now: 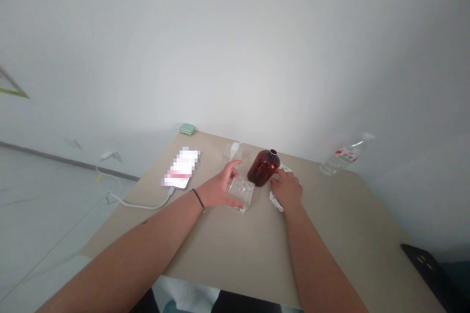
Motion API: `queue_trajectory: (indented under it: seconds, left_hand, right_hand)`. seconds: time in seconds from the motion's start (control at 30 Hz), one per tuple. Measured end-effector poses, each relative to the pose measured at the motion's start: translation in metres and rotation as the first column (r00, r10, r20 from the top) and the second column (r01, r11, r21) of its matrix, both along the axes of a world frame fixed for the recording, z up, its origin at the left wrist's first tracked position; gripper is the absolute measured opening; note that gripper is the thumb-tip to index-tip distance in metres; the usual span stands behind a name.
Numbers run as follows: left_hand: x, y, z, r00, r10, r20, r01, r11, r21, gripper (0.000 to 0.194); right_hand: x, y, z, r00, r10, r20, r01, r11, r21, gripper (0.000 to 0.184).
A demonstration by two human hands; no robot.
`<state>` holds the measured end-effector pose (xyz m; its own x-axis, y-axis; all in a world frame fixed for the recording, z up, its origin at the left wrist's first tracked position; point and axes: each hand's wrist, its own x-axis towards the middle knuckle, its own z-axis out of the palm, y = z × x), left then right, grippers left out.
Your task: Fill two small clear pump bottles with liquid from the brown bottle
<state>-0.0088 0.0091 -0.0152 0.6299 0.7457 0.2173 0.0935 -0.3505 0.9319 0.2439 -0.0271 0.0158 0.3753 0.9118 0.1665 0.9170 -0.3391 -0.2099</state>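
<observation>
My left hand (223, 188) is curved around a small clear plastic container (241, 192), with its thumb at the near side and its fingers at the far side. Just right of it a dark reddish-brown bottle (261, 170) stands on the table, its neck uncapped. My right hand (287, 187) rests beside the bottle, its fingers closed over a crumpled white tissue (276, 202). Part of the tissue is hidden under the palm. Behind my left hand is another clear container (226, 152) with a white piece (235, 148) at it, too small to make out.
A phone (182, 168) with a white cable (147, 207) lies at the left of the table (235, 254). A mint-green case (187, 129) sits at the back left corner. At the back right stands a clear water bottle (345, 155). A black object (422, 264) lies at the right edge.
</observation>
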Motion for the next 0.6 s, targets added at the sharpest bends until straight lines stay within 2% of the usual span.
queue_trajectory:
  seconds: [0.13, 0.2, 0.23, 0.3, 0.37, 0.4, 0.43, 0.47, 0.53, 0.6]
  left_hand:
    - [0.0, 0.0, 0.002, 1.0, 0.003, -0.009, -0.003, 1.0, 0.01, 0.132]
    - [0.0, 0.0, 0.003, 1.0, 0.004, -0.005, -0.004, 1.0, 0.021, 0.132]
    - [0.0, 0.0, 0.002, 1.0, 0.004, -0.005, -0.004, 1.0, 0.023, 0.132]
    - [0.0, 0.001, 0.002, 1.0, 0.006, -0.003, -0.005, 1.0, 0.024, 0.133]
    - [0.0, 0.001, 0.001, 1.0, 0.007, -0.004, -0.007, 1.0, 0.019, 0.133]
    - [0.0, 0.001, 0.001, 1.0, 0.006, -0.006, -0.006, 1.0, 0.015, 0.133]
    - [0.0, 0.001, 0.001, 1.0, 0.006, -0.008, -0.006, 1.0, 0.01, 0.133]
    - [0.0, 0.001, 0.002, 1.0, 0.005, -0.01, -0.005, 1.0, 0.007, 0.133]
    - [-0.001, 0.001, 0.002, 1.0, -0.001, 0.001, 0.001, 1.0, 0.002, 0.131]
    - [-0.002, 0.0, 0.003, 1.0, -0.006, 0.022, 0.006, 1.0, 0.001, 0.13]
  right_hand:
    - [0.0, -0.004, 0.012, 0.997, -0.079, 0.009, 0.079, 0.996, 0.041, 0.034]
    - [0.004, -0.009, 0.02, 0.991, -0.133, -0.002, 0.131, 0.972, 0.195, 0.033]
    - [0.006, -0.012, 0.024, 0.989, -0.145, -0.017, 0.143, 0.939, 0.314, 0.031]
    - [0.007, -0.021, 0.03, 0.996, -0.078, -0.046, 0.09, 0.815, 0.572, 0.024]
    - [0.001, -0.032, 0.03, 0.995, 0.089, -0.042, -0.024, 0.635, 0.772, 0.015]
    - [-0.005, -0.038, 0.028, 0.983, 0.182, -0.035, -0.072, 0.547, 0.834, 0.012]
    - [-0.013, -0.044, 0.024, 0.96, 0.278, -0.029, -0.115, 0.487, 0.866, 0.011]
    - [-0.021, -0.049, 0.02, 0.929, 0.369, -0.036, -0.147, 0.457, 0.877, 0.013]
    - [-0.037, -0.058, 0.011, 0.862, 0.498, -0.088, -0.191, 0.482, 0.855, 0.016]
    - [-0.048, -0.063, 0.004, 0.823, 0.546, -0.16, -0.197, 0.537, 0.82, 0.021]
